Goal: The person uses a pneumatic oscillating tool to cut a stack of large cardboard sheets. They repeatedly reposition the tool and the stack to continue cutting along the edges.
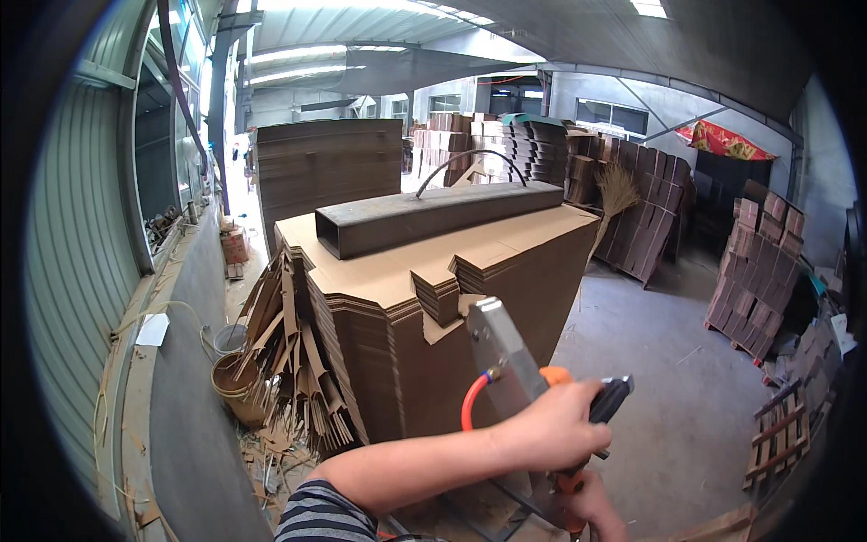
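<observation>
My left hand [562, 426] reaches across from a striped sleeve and is closed around the black handle of an air-powered hand tool [508, 348]. The tool has a long grey metal body, orange parts and a red air hose [471, 402] joined by a brass fitting. Lower down, my right hand [591, 508] is wrapped around its orange lower part. The tool's metal tip is close to the notched front edge of a tall stack of die-cut cardboard sheets [470, 366]. A square steel tube [433, 213] with a curved handle lies on top of the stack.
Torn cardboard strips [302, 361] hang at the stack's left corner, above scraps and a bucket [237, 388]. Another cardboard stack [330, 167] stands behind. A straw broom [617, 191] leans at the right. Bundled cardboard [754, 271] and a wooden pallet [778, 432] stand far right.
</observation>
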Demonstrator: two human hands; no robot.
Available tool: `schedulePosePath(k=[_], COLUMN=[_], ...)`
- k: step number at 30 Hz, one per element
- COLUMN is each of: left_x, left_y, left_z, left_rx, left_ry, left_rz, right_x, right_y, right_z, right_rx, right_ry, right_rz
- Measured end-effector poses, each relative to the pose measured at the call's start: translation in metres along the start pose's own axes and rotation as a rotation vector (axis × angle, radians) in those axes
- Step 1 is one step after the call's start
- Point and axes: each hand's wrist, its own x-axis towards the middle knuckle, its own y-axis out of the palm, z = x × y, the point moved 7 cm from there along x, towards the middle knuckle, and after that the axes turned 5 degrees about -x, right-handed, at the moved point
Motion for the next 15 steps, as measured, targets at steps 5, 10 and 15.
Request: schedulePosePath(k=[5, 10, 15], left_x=[0.019, 0.026, 0.028], left_y=[-0.031, -0.037, -0.033], left_z=[0.005, 0.031, 0.052], left_rx=[-0.13, -0.322, -0.396], left_ry=[-0.137, -0.183, -0.22], left_rz=[-0.056, -0.038, -0.028], right_x=[0.019, 0.028, 0.026], right_y=[-0.009, 0.001, 0.017], right_z=[0.024, 0.008, -0.002], right_rx=[0.031, 0.064, 0.083], right_ry=[0.092, 0.152, 0.197], right_rz=[0.035, 0.123, 0.147])
